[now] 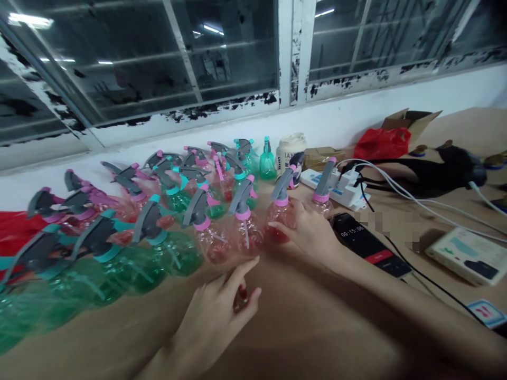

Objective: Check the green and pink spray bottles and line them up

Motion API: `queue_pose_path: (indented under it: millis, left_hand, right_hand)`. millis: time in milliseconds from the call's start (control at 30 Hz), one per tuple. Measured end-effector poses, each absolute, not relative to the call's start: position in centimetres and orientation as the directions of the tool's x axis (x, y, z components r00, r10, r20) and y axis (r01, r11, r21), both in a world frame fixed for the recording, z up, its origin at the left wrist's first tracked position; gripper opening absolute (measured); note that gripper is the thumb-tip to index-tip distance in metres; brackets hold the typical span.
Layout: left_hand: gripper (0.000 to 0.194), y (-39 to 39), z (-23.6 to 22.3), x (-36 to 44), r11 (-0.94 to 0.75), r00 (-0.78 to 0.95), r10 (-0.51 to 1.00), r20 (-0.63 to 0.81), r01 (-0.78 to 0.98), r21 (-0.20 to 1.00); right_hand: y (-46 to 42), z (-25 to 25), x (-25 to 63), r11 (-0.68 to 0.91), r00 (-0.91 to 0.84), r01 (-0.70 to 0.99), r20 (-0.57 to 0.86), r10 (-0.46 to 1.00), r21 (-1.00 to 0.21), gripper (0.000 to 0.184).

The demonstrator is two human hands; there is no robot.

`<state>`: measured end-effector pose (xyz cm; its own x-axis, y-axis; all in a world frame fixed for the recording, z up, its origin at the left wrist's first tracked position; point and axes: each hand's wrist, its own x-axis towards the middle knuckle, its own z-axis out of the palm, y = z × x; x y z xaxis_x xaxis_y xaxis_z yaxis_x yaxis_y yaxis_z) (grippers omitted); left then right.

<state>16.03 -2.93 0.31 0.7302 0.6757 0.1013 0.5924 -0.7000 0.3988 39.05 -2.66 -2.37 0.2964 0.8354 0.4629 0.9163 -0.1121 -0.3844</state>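
My right hand (pixel 311 232) is at a pink spray bottle (pixel 282 211), its thumb lying across the bottle's front and its fingers at the right side. The bottle stands upright and has a grey trigger head with a pink collar. Another pink spray bottle (pixel 322 198) stands just beyond that hand, partly hidden. In front of the row, my left hand (pixel 217 311) hovers low with its index finger stretched out and its thumb apart. Nearest its fingertip are two pink spray bottles, one to the left (pixel 214 240) and one straight behind (pixel 247 229).
Green spray bottles (pixel 134 266) line the left front, with more pink and green ones behind. A phone (pixel 368 245) showing a timer, a power strip (pixel 348 192), cables and a small white box (pixel 469 253) lie right. A paper cup (pixel 292 153) stands by the wall.
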Motion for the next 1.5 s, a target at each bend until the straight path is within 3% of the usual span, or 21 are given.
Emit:
queue_pose_path:
  millis: [400,733,933,1067,1267,1400,1500]
  left_hand:
    - [0.027,-1.9,0.2,18.2,-0.668,0.72,0.677,0.153,0.513,0.54]
    - [0.03,-1.3,0.0,19.3,-0.591,0.714,0.69,0.114,0.465,0.659]
    - [0.055,-2.7,0.3,17.7,-0.633,0.686,0.695,0.216,0.441,0.636]
    - [0.066,-3.9,1.5,16.7,-0.605,0.704,0.682,0.199,0.39,0.694]
    - [0.039,-4.6,1.2,14.6,-0.462,0.572,0.792,0.214,0.331,0.823]
    - [0.018,-4.8,0.4,12.2,-0.431,0.421,0.864,0.276,0.339,0.836]
    - [0.015,-4.9,0.6,10.6,-0.431,0.346,0.886,0.308,0.367,0.824]
  right_hand:
    - [-5.1,-1.9,39.5,-0.147,0.256,0.951,0.425,0.868,-0.272,0.051]
    - [-8.5,-2.1,38.9,-0.065,0.189,0.951,0.399,0.897,-0.304,0.058]
    - [-11.4,-2.2,36.2,0.024,0.108,0.939,0.361,0.926,-0.344,0.049]
    - [-12.3,-2.0,33.3,0.099,0.032,0.914,0.314,0.949,-0.393,0.047]
    - [-11.1,-2.5,28.8,0.279,-0.127,0.847,0.338,0.933,-0.453,0.065]
    - [-10.4,-2.5,26.8,0.369,-0.227,0.811,0.337,0.914,-0.453,0.072]
    - [-10.2,-2.4,26.4,0.451,-0.31,0.734,0.34,0.888,-0.508,0.067]
